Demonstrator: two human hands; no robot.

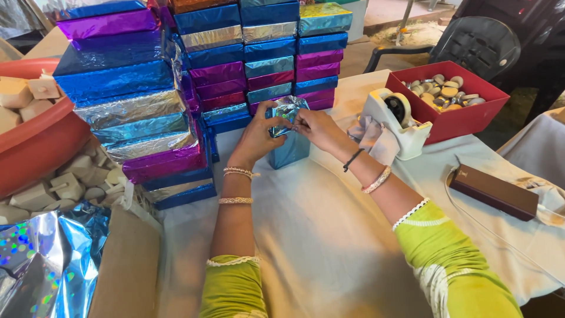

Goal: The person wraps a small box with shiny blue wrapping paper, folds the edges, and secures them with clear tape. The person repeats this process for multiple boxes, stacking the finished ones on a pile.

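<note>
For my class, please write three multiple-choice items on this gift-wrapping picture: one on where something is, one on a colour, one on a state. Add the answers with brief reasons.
1. Where is the white tape dispenser?
A. Beside the red box of small round pieces, to the right of the hands
B. On top of the stacked wrapped boxes
C. Inside the red tub at the far left

2. What colour is the foil on the box being handled?
A. Gold
B. Shiny light blue
C. Green

3. How is that box held?
A. It lies untouched on the cloth
B. One hand lifts it high in the air
C. It stands on the table, with the left hand and right hand both at its top

Answers: 1 A, the dispenser sits directly against the red box. 2 B, the foil is reflective blue. 3 C, both hands pinch the foil at its upper end.
</note>
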